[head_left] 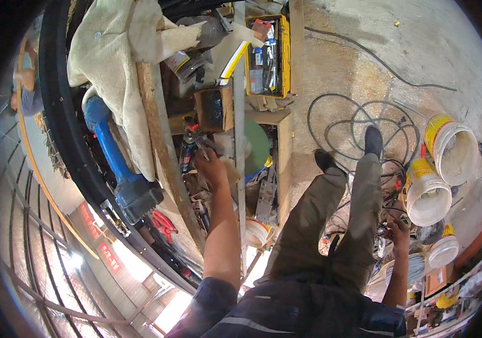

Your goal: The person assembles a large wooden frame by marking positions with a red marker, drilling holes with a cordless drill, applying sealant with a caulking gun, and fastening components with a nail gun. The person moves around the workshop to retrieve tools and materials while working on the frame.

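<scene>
Left hand (pixel 211 169): over clutter (pixel 200 194); cannot tell grip.
Right hand (pixel 399 230): near white bucket (pixel 416 183); cannot tell grip.
Dark cylinder (pixel 186 153): just beside left hand.
Blue power tool (pixel 107 143): beside pale cloth (pixel 114 50).

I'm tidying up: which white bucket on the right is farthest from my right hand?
The uppermost white bucket; the other buckets sit closer to your right hand.

Clock round view ctr, 12 = top. Toolbox (pixel 286 56) at 12–1, just R of rail (pixel 240 112); carton (pixel 228 104) at 11, L of it. Cloth (pixel 114 50) at 10, over plank's (pixel 156 132) top end. Power tool (pixel 118 160) at 9; pliers (pixel 165 225) at 8. L hand (pixel 211 169) nr ctr, btwn plank & rail. Cable loops (pixel 337 97) on floor (pixel 331 62) at 2, shoes (pixel 373 141) among them. Buckets (pixel 419 174) at 3–4.
</scene>
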`<state>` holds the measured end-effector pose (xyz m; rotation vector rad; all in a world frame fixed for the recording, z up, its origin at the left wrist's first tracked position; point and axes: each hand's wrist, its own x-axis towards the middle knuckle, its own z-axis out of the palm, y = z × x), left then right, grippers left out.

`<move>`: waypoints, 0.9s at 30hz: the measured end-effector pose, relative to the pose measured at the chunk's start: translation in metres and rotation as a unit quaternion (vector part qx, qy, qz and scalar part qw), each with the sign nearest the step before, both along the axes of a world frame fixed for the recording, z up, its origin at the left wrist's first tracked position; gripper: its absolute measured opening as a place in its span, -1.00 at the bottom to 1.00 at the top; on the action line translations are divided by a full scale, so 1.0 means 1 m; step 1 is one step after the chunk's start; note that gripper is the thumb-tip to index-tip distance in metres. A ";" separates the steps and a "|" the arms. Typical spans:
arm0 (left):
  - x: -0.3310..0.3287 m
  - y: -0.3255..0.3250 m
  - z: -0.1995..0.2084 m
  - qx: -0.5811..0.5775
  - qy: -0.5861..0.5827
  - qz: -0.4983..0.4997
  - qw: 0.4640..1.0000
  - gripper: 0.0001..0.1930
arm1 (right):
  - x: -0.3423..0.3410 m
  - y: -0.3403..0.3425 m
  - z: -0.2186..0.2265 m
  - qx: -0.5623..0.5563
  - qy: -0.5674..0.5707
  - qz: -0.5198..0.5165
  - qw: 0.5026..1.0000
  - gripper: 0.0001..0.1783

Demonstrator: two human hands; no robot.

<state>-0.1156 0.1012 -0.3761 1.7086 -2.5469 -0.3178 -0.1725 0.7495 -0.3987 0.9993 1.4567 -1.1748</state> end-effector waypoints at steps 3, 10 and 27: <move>0.017 -0.012 -0.012 0.051 -0.012 0.038 0.998 -0.45 | 0.000 0.005 -0.006 0.013 -0.014 0.001 1.000 -0.50; 0.050 -0.018 -0.042 0.010 0.091 0.000 0.996 -0.55 | -0.012 0.000 -0.030 0.018 0.007 0.051 0.998 -0.52; 0.008 0.277 0.049 0.495 -0.137 -0.196 0.835 -0.59 | -0.046 -0.020 0.003 -0.014 0.058 0.040 0.997 -0.62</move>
